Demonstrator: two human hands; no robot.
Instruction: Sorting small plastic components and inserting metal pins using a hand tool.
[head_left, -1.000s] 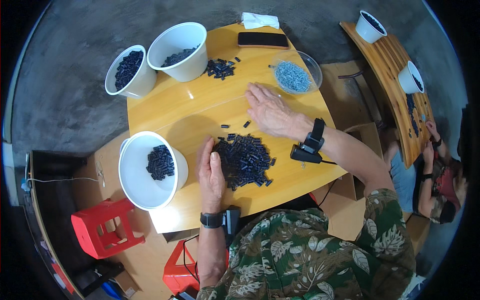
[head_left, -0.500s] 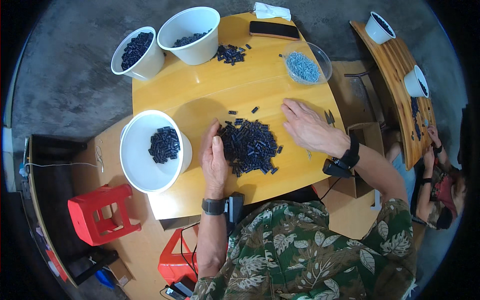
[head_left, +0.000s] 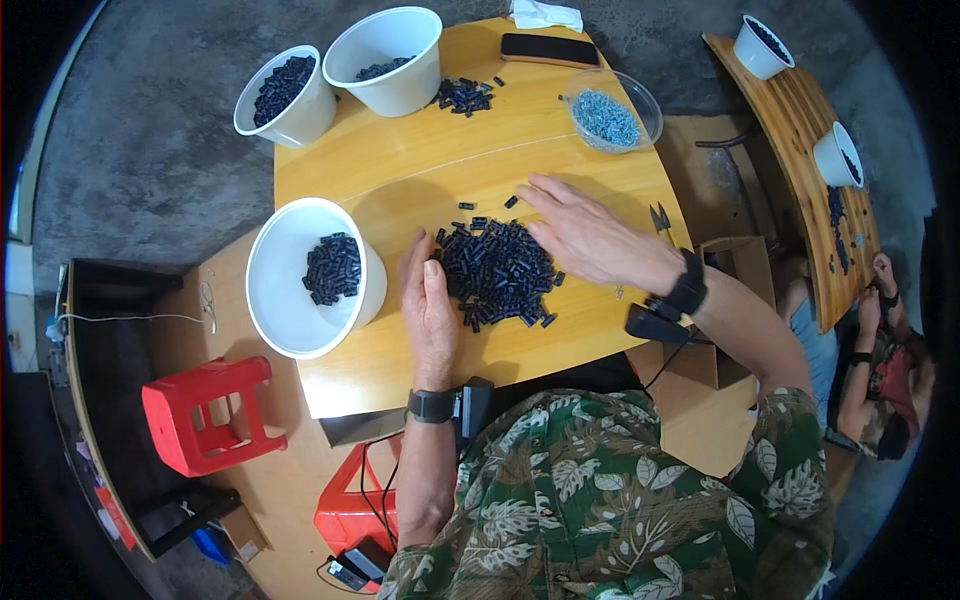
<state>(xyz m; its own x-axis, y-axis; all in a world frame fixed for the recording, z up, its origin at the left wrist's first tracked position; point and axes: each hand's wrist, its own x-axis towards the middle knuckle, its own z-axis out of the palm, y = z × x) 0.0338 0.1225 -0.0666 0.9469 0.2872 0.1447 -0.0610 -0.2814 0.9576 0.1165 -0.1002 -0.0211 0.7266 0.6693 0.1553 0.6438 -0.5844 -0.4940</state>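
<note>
With both flat, open hands, left and right, cupping the black pieces, strays could skid off the table.

We have one view only, so no two views share anything. Our camera sits on the person's head and looks almost straight down. We are quite near, right over the yellow table, which fills the middle of our picture. The person's leafy shirt is at the bottom edge, and both arms reach up from there. Our lens is very wide, so the edges bend and the corners go black. At the right rim we also catch a second wooden table.
</note>
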